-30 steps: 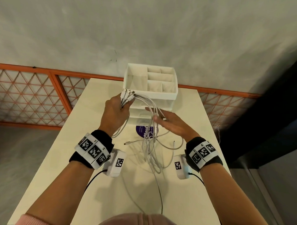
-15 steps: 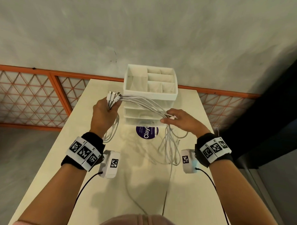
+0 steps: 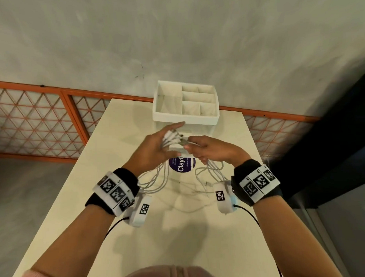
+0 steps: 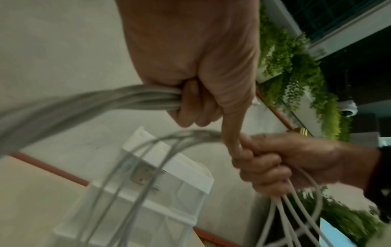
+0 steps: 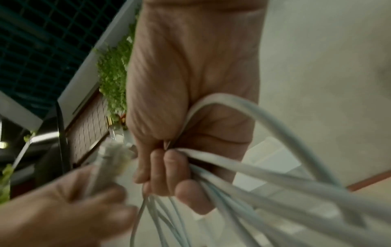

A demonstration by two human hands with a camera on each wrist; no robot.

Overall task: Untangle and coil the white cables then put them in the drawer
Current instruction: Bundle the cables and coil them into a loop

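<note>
White cables [image 3: 158,180] held above the table [image 3: 181,242], bundle axis running left to right between the fists. Left hand [image 3: 155,151] clamped round the connector ends, index finger extended; right hand [image 3: 215,151] clenched round the strands just beside it, knuckles nearly touching. Slack loops hanging toward the table. Drawer unit [image 3: 186,117] straight ahead, just beyond both hands — neither clearly nearer. Next loop likely laid across the left fist.

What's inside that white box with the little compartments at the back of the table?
The white organizer has open compartments on top, and nothing shows in them. The white cables are outside it, held by the left hand and right hand. Its drawers below are hidden behind the hands.
</note>
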